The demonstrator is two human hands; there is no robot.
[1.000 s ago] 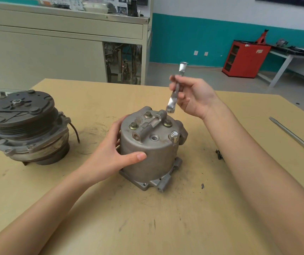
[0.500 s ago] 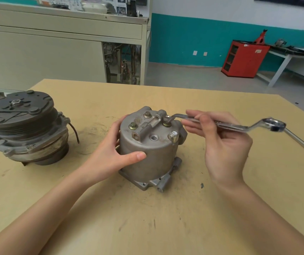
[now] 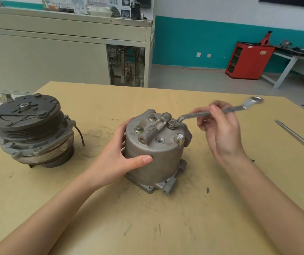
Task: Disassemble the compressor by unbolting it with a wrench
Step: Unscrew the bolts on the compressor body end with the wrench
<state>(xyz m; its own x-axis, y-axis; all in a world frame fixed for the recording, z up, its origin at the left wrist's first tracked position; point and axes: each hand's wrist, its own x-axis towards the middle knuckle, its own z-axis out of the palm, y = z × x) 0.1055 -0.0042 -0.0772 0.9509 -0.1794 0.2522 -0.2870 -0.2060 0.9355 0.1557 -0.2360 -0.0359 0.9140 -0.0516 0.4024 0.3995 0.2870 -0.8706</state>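
Observation:
A grey metal compressor housing (image 3: 158,159) stands upright in the middle of the wooden table (image 3: 147,227), with several bolts on its top face. My left hand (image 3: 118,159) grips its left side, thumb across the front. A silver offset ring wrench (image 3: 202,115) has one ring end seated on the back right bolt (image 3: 172,124). My right hand (image 3: 221,129) holds the wrench shaft, fingers curled round it, to the right of the housing. The wrench's free end (image 3: 254,101) points right and away from me.
The compressor's dark clutch and pulley section (image 3: 29,129) sits at the table's left. A long screwdriver shaft (image 3: 298,138) lies near the right edge. A small loose part (image 3: 208,190) lies by the housing. A cabinet, a red cart (image 3: 248,59) and a bench stand beyond the table.
The wrench went from raised above the housing to seated on the back right bolt, then swung from pointing right to pointing right and away. My left hand has not moved.

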